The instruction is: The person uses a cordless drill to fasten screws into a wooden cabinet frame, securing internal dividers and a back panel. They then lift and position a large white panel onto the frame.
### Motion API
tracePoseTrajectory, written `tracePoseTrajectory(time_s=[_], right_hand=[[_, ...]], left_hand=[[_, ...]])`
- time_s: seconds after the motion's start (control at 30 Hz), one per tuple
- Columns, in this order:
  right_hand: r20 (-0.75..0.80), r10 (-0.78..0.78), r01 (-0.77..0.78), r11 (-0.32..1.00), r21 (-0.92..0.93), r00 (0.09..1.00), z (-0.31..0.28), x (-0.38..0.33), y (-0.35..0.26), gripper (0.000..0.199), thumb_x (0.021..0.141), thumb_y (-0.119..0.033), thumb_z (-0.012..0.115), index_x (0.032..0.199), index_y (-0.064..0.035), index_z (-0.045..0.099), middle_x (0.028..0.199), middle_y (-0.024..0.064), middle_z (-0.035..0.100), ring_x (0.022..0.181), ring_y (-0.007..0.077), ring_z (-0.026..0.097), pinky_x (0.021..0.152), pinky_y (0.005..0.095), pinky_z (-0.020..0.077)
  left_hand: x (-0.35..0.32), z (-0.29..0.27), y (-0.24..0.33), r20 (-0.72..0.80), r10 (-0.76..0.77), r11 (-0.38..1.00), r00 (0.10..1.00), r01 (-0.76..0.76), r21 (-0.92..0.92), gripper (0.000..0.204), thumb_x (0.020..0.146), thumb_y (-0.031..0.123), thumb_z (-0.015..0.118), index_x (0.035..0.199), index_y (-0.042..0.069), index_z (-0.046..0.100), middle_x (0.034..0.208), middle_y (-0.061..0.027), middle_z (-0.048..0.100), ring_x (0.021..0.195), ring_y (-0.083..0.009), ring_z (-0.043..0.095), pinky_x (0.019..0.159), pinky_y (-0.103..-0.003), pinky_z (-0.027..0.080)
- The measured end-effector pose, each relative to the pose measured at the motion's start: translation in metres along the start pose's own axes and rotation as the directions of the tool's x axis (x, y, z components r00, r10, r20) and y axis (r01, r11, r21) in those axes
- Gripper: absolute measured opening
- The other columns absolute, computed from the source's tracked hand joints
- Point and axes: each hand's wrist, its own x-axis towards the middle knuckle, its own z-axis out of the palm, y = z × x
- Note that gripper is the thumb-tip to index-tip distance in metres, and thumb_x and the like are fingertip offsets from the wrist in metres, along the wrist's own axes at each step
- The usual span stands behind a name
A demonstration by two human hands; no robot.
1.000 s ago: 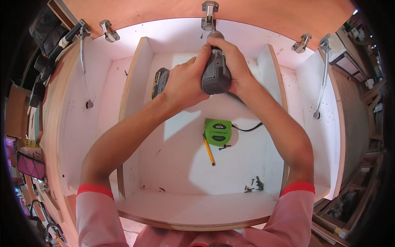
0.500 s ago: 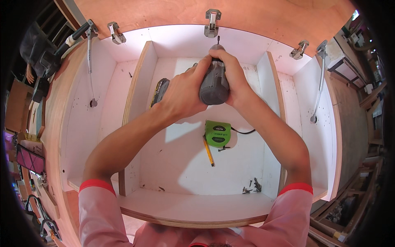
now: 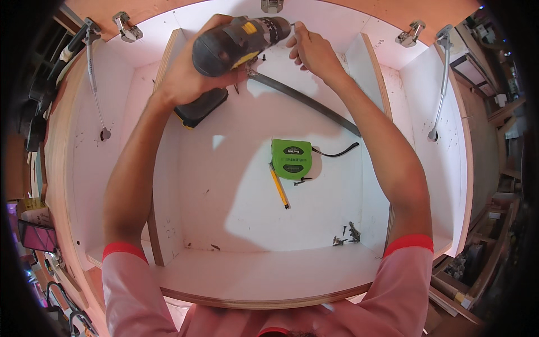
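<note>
My left hand [image 3: 193,70] grips a black and yellow cordless drill [image 3: 224,48] by its handle, with the nose turned to the right. The drill's battery base [image 3: 203,106] shows below my wrist. At the drill's tip my right hand [image 3: 315,53] is closed in a pinch, thumb and forefinger together; whatever tiny thing they hold cannot be made out. Beneath both hands lies the white cabinet floor [image 3: 219,185]. On it rest a green tape measure [image 3: 291,159] with a black strap, a yellow pencil-like stick [image 3: 279,186] and a dark bar [image 3: 306,101].
Small screws [image 3: 347,235] lie in the near right corner. Upright dividers [image 3: 377,90] flank the middle bay. Metal hinges [image 3: 128,28] join the wooden door [image 3: 359,11] at the far edge. Gas struts [image 3: 443,84] stand at both sides. Workshop clutter surrounds the cabinet.
The drill has swung from pointing away at the middle hinge to pointing right. My right hand has left its body and moved to its tip. The view has shifted slightly.
</note>
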Motion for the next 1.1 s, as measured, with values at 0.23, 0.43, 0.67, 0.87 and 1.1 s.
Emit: tracePoseTrajectory(time_s=[0.23,0.43,0.67,0.87,1.1], right_hand=[[-0.127,-0.006,0.062,0.895,0.442,0.992,0.034,0.018,0.02,0.075,0.107,-0.063,0.028,0.112,0.0026,0.064,0.089,0.0091,0.065,0.077,0.019,0.065,0.073,0.0359,0.0596],[-0.337,-0.375,0.272,0.909,-0.315,0.864,0.077,0.043,0.051,0.037,0.102,-0.034,0.058,0.112,0.0009,0.065,0.104,0.0197,0.068,0.092,0.0348,0.07,0.082,0.0444,0.0581],[-0.167,-0.324,0.233,0.882,-0.41,0.931,0.089,0.054,0.047,0.02,0.096,-0.018,0.063,0.108,-0.0018,0.066,0.114,0.021,0.064,0.11,0.039,0.064,0.096,0.0481,0.0514],[-0.001,-0.441,0.388,0.792,-0.471,0.898,0.058,0.035,0.064,0.022,0.097,-0.014,0.061,0.111,0.0029,0.059,0.11,0.0281,0.063,0.109,0.0452,0.063,0.089,0.05,0.0545],[0.046,-0.248,0.212,0.702,-0.68,0.968,0.011,-0.04,0.027,0.017,0.094,-0.003,0.053,0.108,0.0072,0.057,0.114,0.0341,0.057,0.097,0.0484,0.066,0.089,0.0535,0.0553]], left_hand=[[0.003,-0.002,0.004,-0.028,-0.066,0.998,0.997,0.066,0.007,0.071,0.08,0.013,0.086,0.139,0.009,0.047,0.107,-0.0066,0.069,0.087,-0.0143,0.066,0.069,-0.031,0.057],[0.0,-0.004,0.011,-0.06,-0.094,0.991,0.994,0.099,0.089,0.074,0.079,0.017,0.088,0.139,0.007,0.046,0.109,-0.0079,0.068,0.088,-0.016,0.065,0.073,-0.031,0.056],[0.0,-0.001,-0.002,-0.069,0.009,1.0,0.998,-0.01,-0.015,0.076,0.076,0.018,0.088,0.139,0.006,0.047,0.116,-0.0113,0.068,0.104,-0.0226,0.064,0.092,-0.037,0.053],[0.0,-0.001,-0.006,-0.05,0.013,0.999,0.999,-0.015,-0.047,0.075,0.076,0.019,0.088,0.138,0.009,0.047,0.116,-0.0132,0.068,0.105,-0.0271,0.065,0.095,-0.039,0.052],[-0.009,0.006,0.006,0.027,0.133,0.984,0.991,-0.135,0.113,0.071,0.085,0.003,0.076,0.146,0.011,0.04,0.122,-0.0086,0.067,0.102,-0.0201,0.067,0.087,-0.037,0.056]])
